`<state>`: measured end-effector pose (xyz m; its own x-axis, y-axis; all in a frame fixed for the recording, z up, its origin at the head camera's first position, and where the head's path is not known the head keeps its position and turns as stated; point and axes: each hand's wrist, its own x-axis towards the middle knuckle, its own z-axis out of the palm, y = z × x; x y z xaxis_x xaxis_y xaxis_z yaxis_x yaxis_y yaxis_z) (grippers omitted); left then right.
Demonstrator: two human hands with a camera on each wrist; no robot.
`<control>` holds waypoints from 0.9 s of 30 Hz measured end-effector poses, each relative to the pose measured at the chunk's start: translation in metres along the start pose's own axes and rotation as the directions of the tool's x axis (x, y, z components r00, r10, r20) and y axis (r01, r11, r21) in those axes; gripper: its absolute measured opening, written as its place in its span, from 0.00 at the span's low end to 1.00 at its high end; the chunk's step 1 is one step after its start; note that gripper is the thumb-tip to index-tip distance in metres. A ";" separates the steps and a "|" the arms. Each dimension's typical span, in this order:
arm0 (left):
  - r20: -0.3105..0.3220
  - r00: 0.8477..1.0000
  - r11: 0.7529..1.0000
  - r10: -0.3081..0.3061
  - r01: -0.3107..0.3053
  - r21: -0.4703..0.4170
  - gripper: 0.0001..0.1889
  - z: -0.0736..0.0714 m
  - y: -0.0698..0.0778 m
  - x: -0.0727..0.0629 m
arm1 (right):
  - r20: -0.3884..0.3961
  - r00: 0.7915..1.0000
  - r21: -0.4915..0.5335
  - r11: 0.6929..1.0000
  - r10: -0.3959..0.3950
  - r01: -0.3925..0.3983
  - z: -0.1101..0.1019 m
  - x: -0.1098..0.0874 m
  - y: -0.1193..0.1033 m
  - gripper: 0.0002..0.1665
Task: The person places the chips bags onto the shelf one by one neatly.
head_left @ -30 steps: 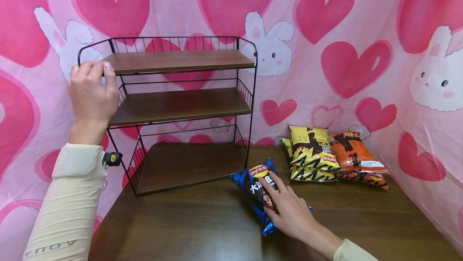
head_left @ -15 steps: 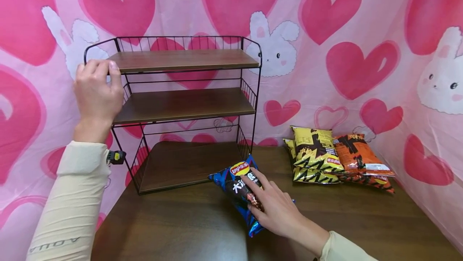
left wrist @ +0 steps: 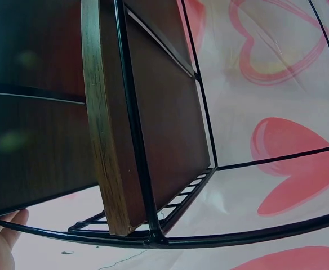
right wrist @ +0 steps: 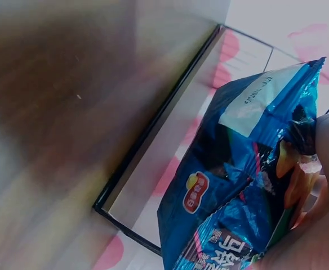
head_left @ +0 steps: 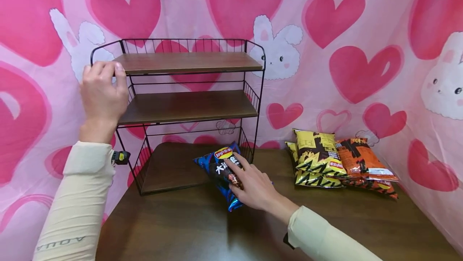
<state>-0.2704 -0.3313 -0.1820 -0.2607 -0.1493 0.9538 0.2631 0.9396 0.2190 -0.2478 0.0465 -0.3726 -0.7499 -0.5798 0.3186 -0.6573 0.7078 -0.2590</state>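
My right hand (head_left: pixel 253 184) holds a blue chip bag (head_left: pixel 216 169), its fingers spread over the front and its logo end pointing up and away. In the head view the bag overlaps the front edge of the bottom board (head_left: pixel 173 168) of a rack. The right wrist view shows the back of the blue bag (right wrist: pixel 226 163) above the tabletop, with part of the hand (right wrist: pixel 316 225) at the right. My left hand (head_left: pixel 104 96) grips the upper left front corner of the three-tier rack (head_left: pixel 191 106), which has black wire sides and dark wood boards.
Several yellow chip bags (head_left: pixel 318 154) and orange chip bags (head_left: pixel 363 158) lie piled on the brown table (head_left: pixel 343 221) at the back right. Behind everything hangs a pink cloth (head_left: pixel 307 92) with hearts and rabbits. The rack's wire sides and front rails frame each tier.
My right hand has carried the blue chip bag left and farther back, to the rack's bottom tier. My left hand keeps its grip on the rack while the view shifts slightly.
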 end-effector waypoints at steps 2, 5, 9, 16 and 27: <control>0.005 1.000 1.000 0.001 -0.001 -0.003 0.26 0.000 -0.001 -0.002 | 0.005 1.000 0.003 1.000 0.003 -0.003 0.005 0.012 0.000 0.44; 0.012 1.000 1.000 0.005 -0.005 -0.012 0.26 0.001 -0.002 -0.002 | 0.016 1.000 -0.017 1.000 0.014 -0.014 0.015 0.031 0.001 0.44; 0.008 1.000 1.000 0.009 -0.009 -0.020 0.26 0.001 -0.002 -0.001 | 0.034 0.999 -0.050 0.998 0.029 -0.027 0.029 0.057 0.003 0.43; -0.003 1.000 1.000 0.016 -0.016 -0.017 0.26 0.001 -0.003 0.001 | 0.073 0.995 -0.086 0.994 0.068 -0.061 0.051 0.090 0.008 0.42; -0.012 1.000 1.000 0.010 -0.010 -0.018 0.25 0.004 -0.006 0.001 | 0.089 0.982 -0.018 0.986 0.166 -0.165 0.079 0.108 0.013 0.42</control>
<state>-0.2763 -0.3356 -0.1834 -0.2473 -0.1435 0.9582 0.2827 0.9352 0.2130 -0.3435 -0.0389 -0.4137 -0.8521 -0.4883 0.1886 -0.5234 0.8008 -0.2911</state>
